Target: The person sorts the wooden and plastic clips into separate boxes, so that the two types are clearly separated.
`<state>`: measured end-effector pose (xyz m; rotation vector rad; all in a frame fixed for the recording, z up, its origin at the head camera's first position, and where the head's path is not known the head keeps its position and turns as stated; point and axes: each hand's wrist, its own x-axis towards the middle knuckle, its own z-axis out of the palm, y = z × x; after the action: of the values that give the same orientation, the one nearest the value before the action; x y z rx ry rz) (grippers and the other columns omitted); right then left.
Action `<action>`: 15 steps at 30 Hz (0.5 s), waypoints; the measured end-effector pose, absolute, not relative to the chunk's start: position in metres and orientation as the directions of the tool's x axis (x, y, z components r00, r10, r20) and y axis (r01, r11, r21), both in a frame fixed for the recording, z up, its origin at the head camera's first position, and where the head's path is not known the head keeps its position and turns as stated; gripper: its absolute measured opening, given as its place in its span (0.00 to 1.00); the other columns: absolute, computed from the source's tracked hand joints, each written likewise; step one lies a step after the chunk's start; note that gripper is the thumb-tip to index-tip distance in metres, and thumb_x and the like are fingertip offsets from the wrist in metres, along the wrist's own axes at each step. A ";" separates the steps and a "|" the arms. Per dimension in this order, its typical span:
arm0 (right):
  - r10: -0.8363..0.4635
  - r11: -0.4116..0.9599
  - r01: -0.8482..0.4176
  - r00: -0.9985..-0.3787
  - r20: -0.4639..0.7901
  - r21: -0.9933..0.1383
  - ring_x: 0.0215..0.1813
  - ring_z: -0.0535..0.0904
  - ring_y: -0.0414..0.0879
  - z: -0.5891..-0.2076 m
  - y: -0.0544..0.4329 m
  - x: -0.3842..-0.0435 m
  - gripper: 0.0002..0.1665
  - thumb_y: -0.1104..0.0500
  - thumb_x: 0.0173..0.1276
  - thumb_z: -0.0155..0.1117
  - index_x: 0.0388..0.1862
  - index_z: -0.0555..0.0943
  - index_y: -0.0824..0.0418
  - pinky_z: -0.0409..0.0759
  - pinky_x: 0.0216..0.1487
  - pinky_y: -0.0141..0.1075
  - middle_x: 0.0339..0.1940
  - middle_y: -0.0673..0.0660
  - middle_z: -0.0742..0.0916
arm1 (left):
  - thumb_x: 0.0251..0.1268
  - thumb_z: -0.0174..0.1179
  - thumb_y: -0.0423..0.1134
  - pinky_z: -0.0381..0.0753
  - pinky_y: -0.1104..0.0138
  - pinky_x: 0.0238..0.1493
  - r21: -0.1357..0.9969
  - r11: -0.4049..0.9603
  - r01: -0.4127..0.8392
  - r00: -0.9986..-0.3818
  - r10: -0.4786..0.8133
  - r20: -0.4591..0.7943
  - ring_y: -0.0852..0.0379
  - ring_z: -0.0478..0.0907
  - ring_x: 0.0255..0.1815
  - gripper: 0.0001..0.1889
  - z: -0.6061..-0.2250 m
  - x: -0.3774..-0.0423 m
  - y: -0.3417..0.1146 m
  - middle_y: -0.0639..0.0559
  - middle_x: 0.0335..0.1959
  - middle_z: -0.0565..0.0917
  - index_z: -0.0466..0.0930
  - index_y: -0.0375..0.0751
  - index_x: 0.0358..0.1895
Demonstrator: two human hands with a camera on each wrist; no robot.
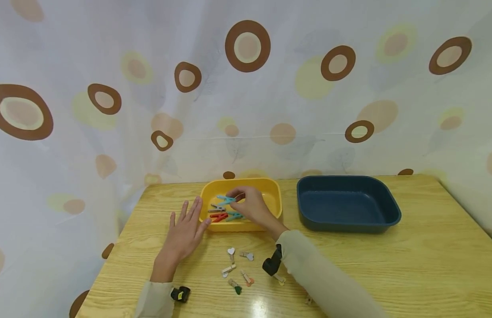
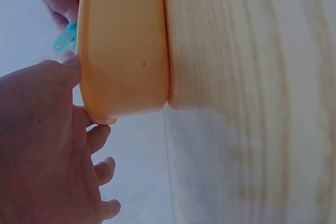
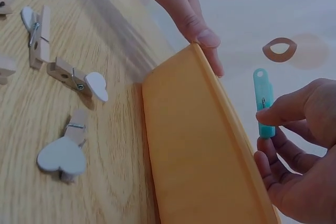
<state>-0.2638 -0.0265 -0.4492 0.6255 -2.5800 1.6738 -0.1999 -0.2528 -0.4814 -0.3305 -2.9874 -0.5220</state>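
Observation:
Over the yellow tray (image 1: 242,227), my right hand (image 1: 247,204) pinches a turquoise clothespin (image 3: 264,103) between thumb and fingers. At the tray's left front corner my left hand (image 1: 184,234) touches the rim with thumb and index finger, its fingers fairly straight and spread. Inside the tray lie a red clothespin (image 1: 219,217), a grey one (image 1: 216,210) and another turquoise one (image 1: 234,216), partly hidden by the right hand. In the left wrist view, the tray wall hides most of the contents.
A dark blue tray (image 1: 349,225) stands to the right of the yellow one. Several small wooden clothespins with hearts lie on the table in front, among them a white-heart one (image 3: 63,153) and a green-heart one (image 1: 235,286). A patterned curtain (image 1: 281,88) hangs behind the table.

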 end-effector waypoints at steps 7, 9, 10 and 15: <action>-0.284 0.352 -0.263 -0.945 0.165 -0.898 0.44 0.83 0.51 -0.452 -0.039 -0.273 0.07 0.67 0.68 0.71 0.44 0.87 0.62 0.84 0.41 0.39 0.42 0.55 0.88 | 0.84 0.37 0.61 0.36 0.31 0.74 0.319 0.919 0.231 -0.972 0.201 0.125 0.41 0.37 0.84 0.38 -0.483 -0.202 -0.253 0.49 0.85 0.46 0.43 0.42 0.84; -0.273 0.352 -0.258 -0.948 0.165 -0.900 0.43 0.84 0.51 -0.454 -0.041 -0.276 0.07 0.68 0.67 0.72 0.43 0.87 0.63 0.85 0.41 0.39 0.41 0.56 0.88 | 0.84 0.37 0.61 0.36 0.31 0.75 0.320 0.919 0.230 -0.972 0.201 0.120 0.41 0.37 0.84 0.38 -0.483 -0.203 -0.253 0.49 0.85 0.46 0.43 0.42 0.84; -0.271 0.353 -0.256 -0.949 0.163 -0.900 0.42 0.84 0.51 -0.456 -0.042 -0.278 0.07 0.68 0.67 0.72 0.43 0.87 0.63 0.85 0.41 0.40 0.41 0.57 0.88 | 0.84 0.37 0.61 0.36 0.32 0.75 0.321 0.919 0.229 -0.972 0.200 0.119 0.41 0.37 0.84 0.38 -0.483 -0.203 -0.253 0.49 0.85 0.46 0.43 0.42 0.84; -0.274 0.365 -0.247 -0.950 0.150 -0.898 0.40 0.83 0.50 -0.463 -0.045 -0.286 0.06 0.67 0.67 0.72 0.43 0.87 0.64 0.84 0.41 0.40 0.40 0.57 0.88 | 0.84 0.37 0.61 0.36 0.31 0.75 0.311 0.924 0.223 -0.973 0.194 0.121 0.41 0.38 0.84 0.38 -0.483 -0.202 -0.254 0.50 0.85 0.46 0.44 0.42 0.84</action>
<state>-0.2860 -0.0449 -0.4634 0.4996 -2.6159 1.7130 -0.2022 -0.2538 -0.4834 -0.3257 -2.9950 -0.4989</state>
